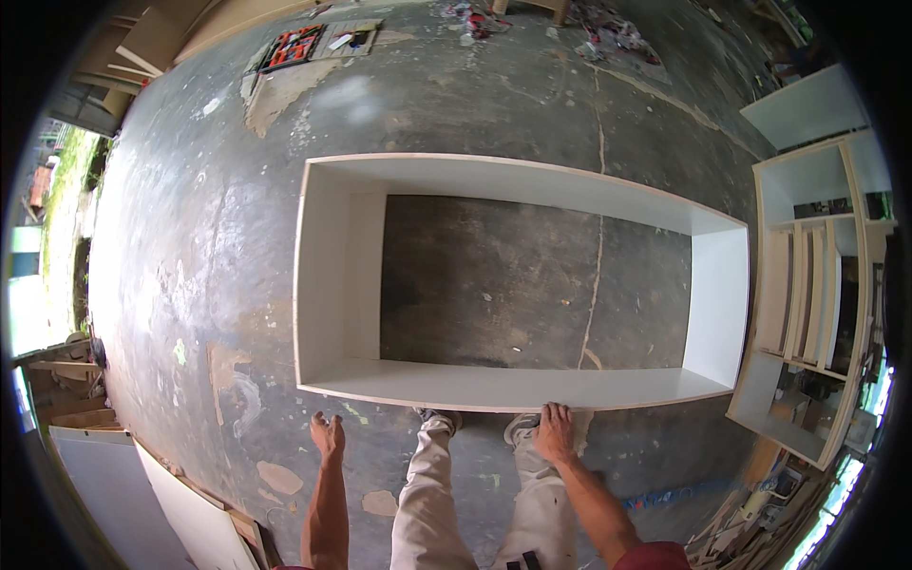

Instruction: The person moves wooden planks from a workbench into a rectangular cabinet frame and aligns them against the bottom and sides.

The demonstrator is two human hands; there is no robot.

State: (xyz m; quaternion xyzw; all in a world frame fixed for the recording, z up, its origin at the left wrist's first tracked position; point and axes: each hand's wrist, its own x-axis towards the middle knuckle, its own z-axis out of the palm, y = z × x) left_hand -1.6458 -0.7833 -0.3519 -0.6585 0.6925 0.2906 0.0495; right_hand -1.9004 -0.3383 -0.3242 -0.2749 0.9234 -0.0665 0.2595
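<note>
A large rectangular cabinet frame (522, 386), white inside with pale raw edges, lies on the floor in front of my feet. Floor shows through its middle, with no back panel or shelves. My right hand (555, 433) is on the near board, its fingers hooked over the top edge. To the left, my left hand (328, 433) hangs just short of the frame's near left corner, touching nothing. Its fingers are loosely bent and apart. Both of my shoes are close against the near board and partly hidden by it.
On the right stands another white cabinet (807, 285) with inner dividers. Flat white panels (161, 494) lean at the lower left. A tool tray (293, 47) with orange parts lies at the far left, and scraps (617, 43) litter the far floor. Wood offcuts (746, 518) fill the lower right.
</note>
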